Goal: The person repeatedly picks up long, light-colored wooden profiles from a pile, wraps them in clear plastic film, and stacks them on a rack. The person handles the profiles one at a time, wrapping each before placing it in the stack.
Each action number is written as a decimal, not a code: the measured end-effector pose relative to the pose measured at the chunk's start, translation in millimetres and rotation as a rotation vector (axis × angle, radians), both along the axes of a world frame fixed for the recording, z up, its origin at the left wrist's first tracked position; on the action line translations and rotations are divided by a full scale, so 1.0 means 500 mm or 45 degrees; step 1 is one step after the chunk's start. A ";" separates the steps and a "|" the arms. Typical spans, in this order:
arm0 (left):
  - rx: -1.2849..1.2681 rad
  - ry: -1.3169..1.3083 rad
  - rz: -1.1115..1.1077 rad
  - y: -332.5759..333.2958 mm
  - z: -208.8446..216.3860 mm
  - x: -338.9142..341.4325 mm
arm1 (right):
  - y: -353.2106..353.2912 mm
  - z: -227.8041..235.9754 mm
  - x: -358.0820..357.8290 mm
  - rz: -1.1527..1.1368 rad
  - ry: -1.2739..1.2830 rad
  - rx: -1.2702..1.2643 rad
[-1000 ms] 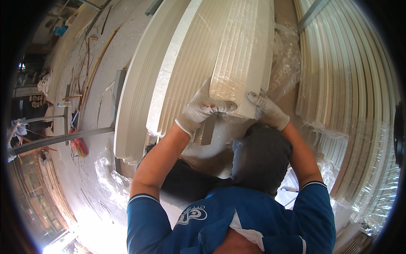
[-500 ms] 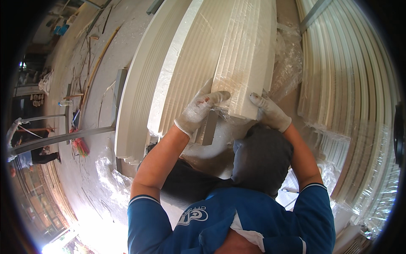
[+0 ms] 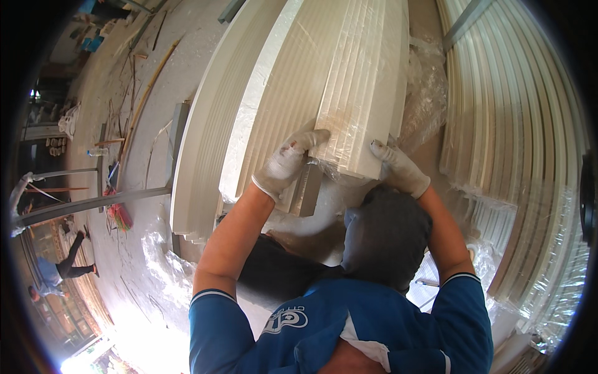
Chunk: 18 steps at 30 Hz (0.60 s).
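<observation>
Both of my hands wear whitish work gloves and grip the near end of a film-wrapped bundle of long cream strips (image 3: 364, 93). My left hand (image 3: 286, 161) holds its left edge, thumb on top, with the other fingers partly hidden. Dark reddish stains mark that glove. On the opposite side, my right hand (image 3: 402, 167) clasps the right edge, thumb against the corner and fingers out of sight. Clear plastic film (image 3: 346, 179) bunches at the bundle's end. Left of it lie a second ribbed stack of strips (image 3: 289, 87) and a third, curved-looking stack (image 3: 215, 118).
A grey metal bar (image 3: 308, 190) juts out below the strips. Long wrapped strips (image 3: 511, 112) fill the right side. Loose film (image 3: 165, 258) lies on the floor at left, near a metal rail (image 3: 93, 207). Another person (image 3: 59, 268) is far left.
The bundle's near end has shifted slightly right and toward me. My left thumb has drawn back toward the bundle's left edge. At far left, the other person has come further into view.
</observation>
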<state>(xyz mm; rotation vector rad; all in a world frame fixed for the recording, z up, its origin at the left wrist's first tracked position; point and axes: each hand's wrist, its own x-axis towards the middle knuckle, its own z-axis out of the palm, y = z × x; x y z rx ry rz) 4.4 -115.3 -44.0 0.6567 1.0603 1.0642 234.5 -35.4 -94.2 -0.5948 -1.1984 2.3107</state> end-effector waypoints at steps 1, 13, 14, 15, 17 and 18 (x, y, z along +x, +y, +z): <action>0.008 -0.071 0.026 0.003 -0.002 0.000 | 0.000 0.000 0.000 -0.013 0.000 0.014; 0.089 0.046 -0.021 -0.010 -0.043 -0.027 | -0.013 0.025 -0.002 -0.059 0.034 -0.049; 0.236 0.157 -0.039 -0.013 -0.045 -0.024 | -0.012 0.025 -0.001 -0.050 0.042 -0.075; 0.283 0.314 -0.047 -0.018 -0.045 -0.022 | -0.011 0.024 -0.001 -0.041 0.050 -0.102; 0.287 0.236 -0.060 -0.015 -0.044 -0.013 | -0.011 0.022 -0.001 -0.047 0.032 -0.111; 0.297 0.217 -0.080 -0.014 -0.041 -0.010 | -0.011 0.022 -0.001 -0.058 -0.007 -0.138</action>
